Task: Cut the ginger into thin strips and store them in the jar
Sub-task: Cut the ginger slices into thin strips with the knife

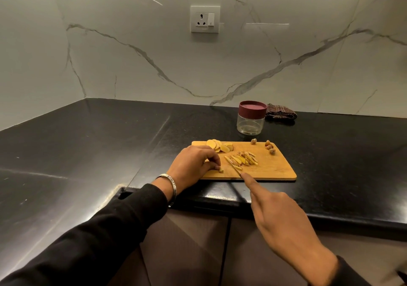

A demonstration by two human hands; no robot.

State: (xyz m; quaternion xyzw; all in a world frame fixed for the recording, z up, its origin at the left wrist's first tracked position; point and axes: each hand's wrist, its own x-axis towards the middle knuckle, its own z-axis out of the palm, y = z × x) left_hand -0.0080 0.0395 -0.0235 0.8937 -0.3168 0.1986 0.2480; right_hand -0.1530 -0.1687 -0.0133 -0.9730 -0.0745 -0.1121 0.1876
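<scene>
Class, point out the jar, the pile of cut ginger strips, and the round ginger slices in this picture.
jar (250,125): head view, on its clear body below the maroon lid.
ginger strips (244,160): head view, middle of the pile.
ginger slices (217,146): head view, on the overlapping rounds.

A wooden cutting board (271,166) lies near the front edge of a black countertop (88,142). On the board's far left corner sits a fan of round ginger slices (218,146); at its middle lies a loose heap of ginger strips (243,159); brown peel scraps (269,147) sit on its far right corner. The left hand (193,164), over the board's left end, pinches a small ginger piece (221,170) with curled fingertips. The right hand (279,217), in front of the board, grips a knife (234,166), forefinger stretched along its spine, blade reaching into the strips. Just behind the board stands a clear jar (250,124) with a maroon lid (252,107), a checked cloth (280,110) to its right.
</scene>
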